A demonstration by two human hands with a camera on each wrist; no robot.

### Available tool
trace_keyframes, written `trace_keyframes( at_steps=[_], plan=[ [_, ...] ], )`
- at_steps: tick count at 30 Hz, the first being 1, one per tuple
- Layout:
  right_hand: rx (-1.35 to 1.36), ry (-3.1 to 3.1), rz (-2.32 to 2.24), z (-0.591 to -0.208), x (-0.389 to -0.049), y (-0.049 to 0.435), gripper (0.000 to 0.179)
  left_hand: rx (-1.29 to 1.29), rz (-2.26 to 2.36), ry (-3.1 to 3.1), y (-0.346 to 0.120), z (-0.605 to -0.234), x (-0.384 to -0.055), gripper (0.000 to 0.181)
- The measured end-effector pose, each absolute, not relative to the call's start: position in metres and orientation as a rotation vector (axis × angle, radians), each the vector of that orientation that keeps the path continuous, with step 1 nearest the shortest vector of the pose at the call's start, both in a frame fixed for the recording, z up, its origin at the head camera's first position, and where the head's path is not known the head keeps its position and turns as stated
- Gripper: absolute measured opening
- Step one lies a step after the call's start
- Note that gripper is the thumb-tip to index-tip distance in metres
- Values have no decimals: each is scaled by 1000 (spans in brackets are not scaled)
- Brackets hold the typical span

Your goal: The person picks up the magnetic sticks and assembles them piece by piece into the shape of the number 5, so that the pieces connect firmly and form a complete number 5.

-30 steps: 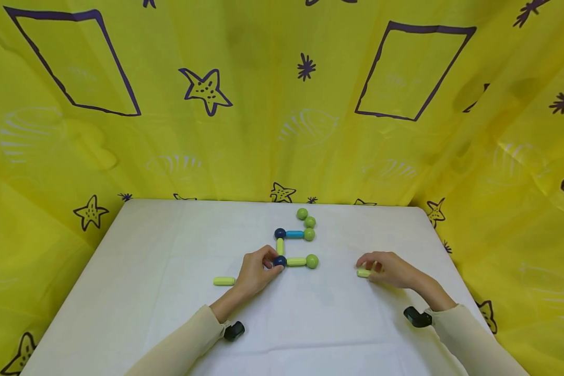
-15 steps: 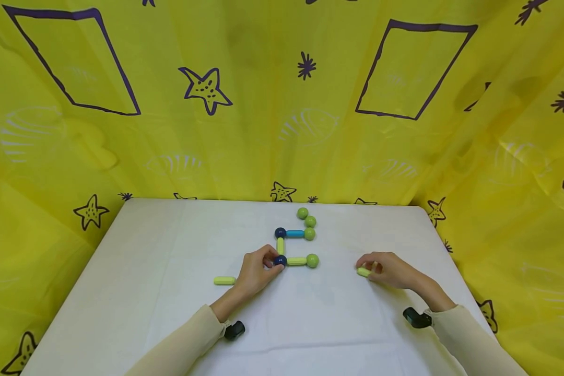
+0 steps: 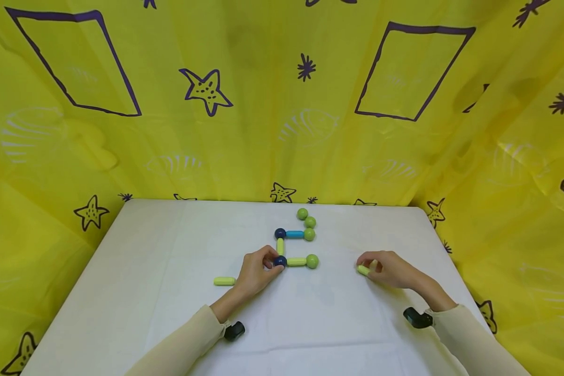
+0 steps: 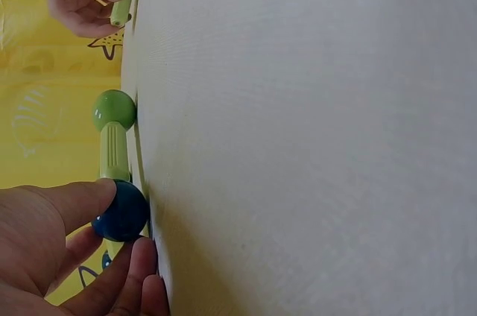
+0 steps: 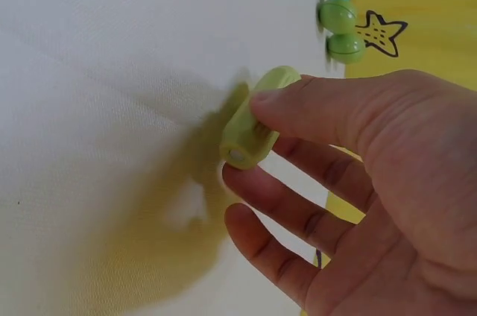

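My left hand (image 3: pixel 255 272) pinches a dark blue ball (image 4: pixel 124 212) between thumb and fingers at the lower corner of a joined shape on the table. From that ball a yellow-green rod (image 3: pixel 296 261) runs right to a green ball (image 3: pixel 312 261), and another yellow-green rod (image 3: pixel 280 246) runs back to a second dark blue ball (image 3: pixel 280 234). A blue rod (image 3: pixel 295 235) joins that one to a green ball (image 3: pixel 309 234). Over the right part of the table, my right hand (image 3: pixel 389 269) holds a loose yellow-green rod (image 5: pixel 257 118) between thumb and fingers.
Two more green balls, a nearer one (image 3: pixel 310 222) and a farther one (image 3: pixel 302 213), form a chain behind the blue rod's end. A spare yellow-green rod (image 3: pixel 224 281) lies left of my left wrist. A yellow patterned curtain (image 3: pixel 263 130) surrounds the white table (image 3: pixel 169 250).
The rod in my right hand has turned, its left end tipping up and its right end down. My left hand stays on the dark blue ball, and the joined shape is unmoved.
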State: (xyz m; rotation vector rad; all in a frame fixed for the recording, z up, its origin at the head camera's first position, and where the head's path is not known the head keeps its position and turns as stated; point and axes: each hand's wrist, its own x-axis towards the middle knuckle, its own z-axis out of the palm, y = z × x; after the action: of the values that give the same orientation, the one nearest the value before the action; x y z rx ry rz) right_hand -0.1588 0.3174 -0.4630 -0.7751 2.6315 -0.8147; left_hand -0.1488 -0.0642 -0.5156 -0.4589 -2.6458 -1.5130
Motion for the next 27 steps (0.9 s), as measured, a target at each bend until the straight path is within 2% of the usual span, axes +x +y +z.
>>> trace_keyframes(
  at_steps=[27],
  plan=[
    [-691,2625,-1102,-473,-147,298,22,-457,-1500,-2643,-65,-517,-150,21]
  ],
)
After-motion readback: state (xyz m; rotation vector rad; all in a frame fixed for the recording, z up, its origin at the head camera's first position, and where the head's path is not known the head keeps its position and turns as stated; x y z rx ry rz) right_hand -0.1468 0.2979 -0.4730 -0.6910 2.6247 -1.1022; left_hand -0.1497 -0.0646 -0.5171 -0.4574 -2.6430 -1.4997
